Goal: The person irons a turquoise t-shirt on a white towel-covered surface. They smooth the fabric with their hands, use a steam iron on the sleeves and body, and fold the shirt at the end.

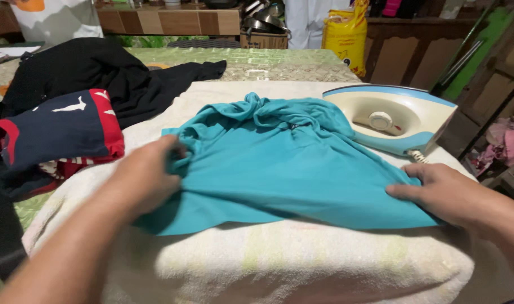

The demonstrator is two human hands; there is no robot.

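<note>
— So, what takes up most of the view?

— A thick cream-white towel (279, 264) spread over the table as a padded ironing surface, with a green patterned cloth showing beyond it. It gives a soft, flat bed for whatever lies on top.

— And on top?

— A teal short-sleeved knit shirt (285, 169) lies across the middle of the towel, its lower part fairly flat toward the person, its upper part bunched in folds at the far side. To the left sits a heap of other clothes: a black garment (99, 70) draped loosely, and in front of it a folded navy and red garment with white marks (63, 132), resting at the towel's left edge, apart from the teal shirt.

— Where is the iron?

— A cream and pale-blue electric iron (389, 118) lies on its side at the towel's far right corner, just beside the shirt, its soleplate turned away from the fabric, which I judge keeps heat off the cloth.

— The hands?

— The left hand (147, 177) grips the shirt's left edge, fingers curled into a gathered fold of teal fabric. The right hand (445, 188) lies flat on the shirt's right lower corner, fingers stretched out and pressing down, not clasping. Held at opposite sides like that, they seem to draw the cloth taut and smooth.
</note>
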